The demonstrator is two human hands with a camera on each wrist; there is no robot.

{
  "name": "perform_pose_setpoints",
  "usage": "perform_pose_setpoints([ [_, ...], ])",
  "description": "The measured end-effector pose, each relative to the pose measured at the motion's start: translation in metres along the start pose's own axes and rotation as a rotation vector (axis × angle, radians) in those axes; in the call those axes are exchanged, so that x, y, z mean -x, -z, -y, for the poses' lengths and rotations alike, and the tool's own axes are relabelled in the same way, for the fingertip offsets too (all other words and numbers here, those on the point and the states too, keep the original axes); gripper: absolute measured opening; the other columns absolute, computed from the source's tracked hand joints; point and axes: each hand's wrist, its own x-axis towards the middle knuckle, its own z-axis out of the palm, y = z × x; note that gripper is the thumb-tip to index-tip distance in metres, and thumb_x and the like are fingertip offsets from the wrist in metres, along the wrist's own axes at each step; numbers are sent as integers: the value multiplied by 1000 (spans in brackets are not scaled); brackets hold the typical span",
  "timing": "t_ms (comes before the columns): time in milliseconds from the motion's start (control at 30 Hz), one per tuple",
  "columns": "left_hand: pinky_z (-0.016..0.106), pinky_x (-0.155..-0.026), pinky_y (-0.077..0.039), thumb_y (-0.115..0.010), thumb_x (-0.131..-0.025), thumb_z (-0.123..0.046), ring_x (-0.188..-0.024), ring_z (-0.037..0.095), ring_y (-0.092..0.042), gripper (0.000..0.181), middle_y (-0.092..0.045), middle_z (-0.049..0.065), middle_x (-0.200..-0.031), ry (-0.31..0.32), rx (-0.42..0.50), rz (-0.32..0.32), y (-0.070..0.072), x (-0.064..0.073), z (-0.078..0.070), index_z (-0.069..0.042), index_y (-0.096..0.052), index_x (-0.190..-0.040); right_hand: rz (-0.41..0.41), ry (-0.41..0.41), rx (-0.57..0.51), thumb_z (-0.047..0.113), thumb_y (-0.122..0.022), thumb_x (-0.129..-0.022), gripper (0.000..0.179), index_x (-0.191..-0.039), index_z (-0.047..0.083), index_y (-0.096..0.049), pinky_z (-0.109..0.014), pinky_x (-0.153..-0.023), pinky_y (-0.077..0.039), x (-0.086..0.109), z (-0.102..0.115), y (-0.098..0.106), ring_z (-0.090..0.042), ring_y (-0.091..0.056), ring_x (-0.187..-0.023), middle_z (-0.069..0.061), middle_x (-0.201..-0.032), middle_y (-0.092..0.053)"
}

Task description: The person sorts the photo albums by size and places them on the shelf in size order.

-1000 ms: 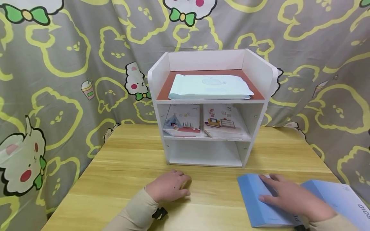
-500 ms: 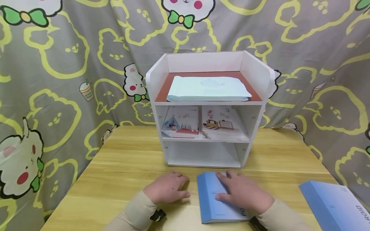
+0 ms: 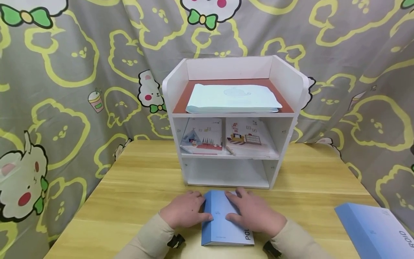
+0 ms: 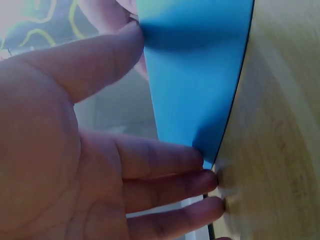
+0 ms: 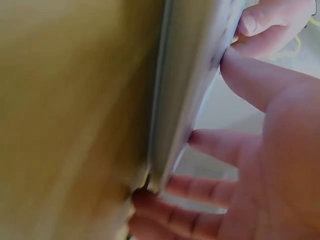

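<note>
A thick blue book (image 3: 223, 219) with dark lettering lies flat on the wooden table, in front of the white shelf. Along its blue spine (image 4: 192, 75) my left hand (image 3: 183, 210) touches with its fingertips, the thumb at the upper edge. My right hand (image 3: 253, 212) holds the book from the other side: thumb and forefinger lie on the cover, and other fingers reach the pale page edge (image 5: 182, 95) and far corner in the right wrist view. A second blue book (image 3: 376, 230) lies at the right, partly outside the head view.
The white shelf unit (image 3: 299, 90) stands at the back of the table (image 3: 136, 172). A pale whale-print packet (image 3: 233, 99) lies on its top; two illustrated booklets, left (image 3: 207, 138) and right (image 3: 249, 138), fill the middle shelf. A patterned curtain (image 3: 106, 54) hangs behind.
My right hand has slid the blue book leftward across the table, away from the second book, until its spine meets my left hand. The left hand has hardly moved.
</note>
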Motion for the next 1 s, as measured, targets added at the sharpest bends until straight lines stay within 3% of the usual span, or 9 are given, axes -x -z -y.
perform_pose_setpoints([
  [133,46,-100,-49,-56,-93,-66,-120,29,-58,77,-63,14,-131,35,22,-17,-2,1,-1,-3,-63,-136,-45,-36,-126,45,-72,-91,66,-146,13,-55,-56,-95,-51,13,-9,3,-38,-57,-123,-21,-149,-46],
  [300,45,-92,-52,-51,-94,-69,-108,27,-60,78,-66,13,-120,50,27,-36,-6,5,1,-2,-68,-128,-124,-97,-220,39,-76,-89,62,-141,9,-59,-45,-84,-55,33,-19,7,-19,-62,-100,-8,-133,-57],
  [467,44,-84,-53,-48,-95,-71,-100,26,-60,80,-67,13,-113,49,49,-48,-10,10,-1,0,-69,-125,-125,-22,-80,40,-74,-91,62,-137,1,-61,-37,-76,-55,47,-20,5,-12,-58,-91,-4,-119,-59],
  [600,47,-87,-53,-47,-93,-74,-108,29,-63,86,-68,15,-120,88,113,-32,-15,12,-6,0,-65,-133,-64,29,7,41,-73,-91,64,-135,-3,-61,-27,-63,-45,52,-17,3,-9,-48,-80,2,-102,-52],
  [700,46,-87,-54,-51,-93,-72,-110,30,-65,91,-68,18,-123,87,185,-23,-18,12,-10,5,-57,-139,-22,18,1,42,-73,-91,67,-138,-4,-59,-24,-59,-38,52,-16,2,-9,-41,-75,4,-94,-46],
  [800,43,-89,-55,-55,-92,-70,-107,26,-67,97,-67,21,-125,83,284,-16,-20,12,-14,10,-45,-146,7,10,-28,44,-72,-92,69,-139,-4,-58,-25,-59,-37,51,-18,3,-9,-41,-74,3,-94,-46],
  [1000,49,-101,-48,-65,-91,-63,-116,23,-60,105,-52,22,-145,118,615,-26,-22,10,-17,4,-20,-159,46,-7,-145,51,-67,-94,77,-141,-7,-53,-29,-64,-43,53,-24,1,-11,-45,-78,1,-98,-49],
])
